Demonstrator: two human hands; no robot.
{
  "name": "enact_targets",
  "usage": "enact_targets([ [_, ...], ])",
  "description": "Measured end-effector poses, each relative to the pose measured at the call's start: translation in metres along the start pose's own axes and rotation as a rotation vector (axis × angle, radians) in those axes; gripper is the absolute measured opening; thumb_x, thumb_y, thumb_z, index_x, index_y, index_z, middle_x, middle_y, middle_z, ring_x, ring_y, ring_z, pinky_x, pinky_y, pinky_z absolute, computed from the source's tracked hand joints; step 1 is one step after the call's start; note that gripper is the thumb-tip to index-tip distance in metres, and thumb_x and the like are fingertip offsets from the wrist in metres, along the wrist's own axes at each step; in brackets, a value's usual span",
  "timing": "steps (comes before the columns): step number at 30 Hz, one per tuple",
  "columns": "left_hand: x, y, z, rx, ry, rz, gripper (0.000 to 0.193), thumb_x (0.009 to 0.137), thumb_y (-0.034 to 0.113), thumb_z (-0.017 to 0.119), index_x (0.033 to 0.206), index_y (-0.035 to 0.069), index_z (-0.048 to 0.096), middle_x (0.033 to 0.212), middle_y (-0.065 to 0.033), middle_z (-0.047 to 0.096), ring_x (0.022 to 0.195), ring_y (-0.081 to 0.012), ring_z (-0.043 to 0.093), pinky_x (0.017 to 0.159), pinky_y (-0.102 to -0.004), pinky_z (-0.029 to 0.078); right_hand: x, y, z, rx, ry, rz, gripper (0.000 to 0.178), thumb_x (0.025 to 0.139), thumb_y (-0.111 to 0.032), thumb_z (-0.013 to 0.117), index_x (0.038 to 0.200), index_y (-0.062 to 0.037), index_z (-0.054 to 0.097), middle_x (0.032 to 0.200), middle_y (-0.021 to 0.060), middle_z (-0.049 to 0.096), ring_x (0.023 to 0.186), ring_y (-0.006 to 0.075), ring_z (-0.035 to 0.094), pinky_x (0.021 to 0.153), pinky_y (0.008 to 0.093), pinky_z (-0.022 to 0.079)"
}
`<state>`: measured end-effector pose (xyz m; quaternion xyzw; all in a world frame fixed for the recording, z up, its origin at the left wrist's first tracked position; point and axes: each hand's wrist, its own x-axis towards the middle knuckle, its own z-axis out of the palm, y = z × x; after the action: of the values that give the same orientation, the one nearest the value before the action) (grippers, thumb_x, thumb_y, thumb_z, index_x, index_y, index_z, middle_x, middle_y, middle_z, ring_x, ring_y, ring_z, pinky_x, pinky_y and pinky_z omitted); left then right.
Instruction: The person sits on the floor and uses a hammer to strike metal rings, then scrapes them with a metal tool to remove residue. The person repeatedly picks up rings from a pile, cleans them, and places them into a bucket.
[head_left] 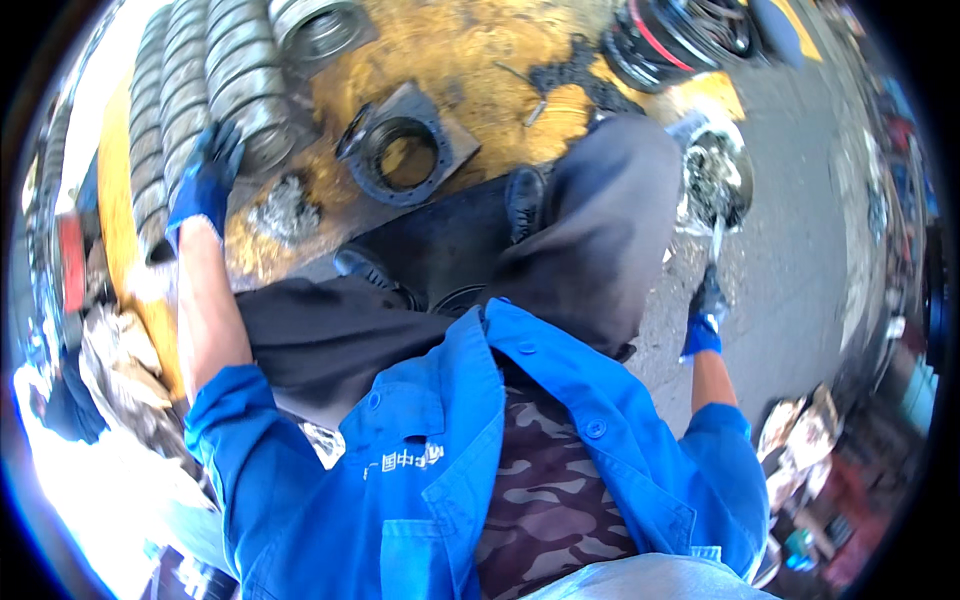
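My left hand (208, 170), in a blue glove with dark fingers, lies open against long rows of grey metal rings (243, 80) stacked on their sides. Its fingers are stretched out over the ring edges. At the right, my gloved right hand (708, 305) is closed round a tool with a thin, pale shaft (717, 238). The far end of that tool goes into a round metal pan (742, 172) of dark, shiny, grease-like stuff, so its tip is hidden. A clump of grey, crumpled material (286, 212) sits close to my left hand.
A flanged metal housing (430, 135) with a round bore sits on the stained yellow surface (350, 85) ahead. Beyond it are dark scraps (585, 75) and a black drum with a red band (650, 35). Crumpled packaging (800, 435) lies at the right.
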<state>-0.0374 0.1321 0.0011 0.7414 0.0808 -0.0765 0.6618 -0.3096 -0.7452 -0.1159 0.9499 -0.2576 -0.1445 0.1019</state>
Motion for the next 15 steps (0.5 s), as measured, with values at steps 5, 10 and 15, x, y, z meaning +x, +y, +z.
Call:
enact_targets([
  [5,-0.006,0.004,0.013,-0.282,0.061,0.089,0.046,0.100,0.018,0.033,0.140,-0.004,0.031,0.141,-0.0199,0.042,0.129,-0.0280,0.044,0.107,-0.0348,0.036,-0.023,0.023,-0.015,-0.104,0.016,-0.152,0.057,0.089,-0.011,0.050,0.143,-0.0197,0.035,0.088,0.0181,0.067,0.073,0.0348,0.066,0.060,0.0465,0.051],
  [10,-0.002,0.020,0.060,-0.186,0.205,-0.073,0.050,0.098,0.029,0.046,0.136,-0.002,0.039,0.132,-0.0140,0.053,0.120,-0.0222,0.053,0.097,-0.0314,0.043,-0.040,0.085,-0.017,-0.228,-0.079,-0.294,0.054,0.090,-0.016,0.049,0.142,-0.0224,0.037,0.091,0.0165,0.068,0.075,0.0352,0.066,0.062,0.0466,0.052],
  [15,0.019,0.013,0.087,-0.026,0.291,-0.095,0.036,0.091,0.031,0.061,0.116,0.004,0.062,0.106,-0.0070,0.068,0.093,-0.0120,0.064,0.078,-0.0248,0.050,-0.019,0.135,-0.023,0.181,0.300,0.013,0.050,0.089,-0.015,0.049,0.138,-0.0233,0.047,0.097,0.0162,0.068,0.076,0.0324,0.065,0.069,0.0462,0.052],
])
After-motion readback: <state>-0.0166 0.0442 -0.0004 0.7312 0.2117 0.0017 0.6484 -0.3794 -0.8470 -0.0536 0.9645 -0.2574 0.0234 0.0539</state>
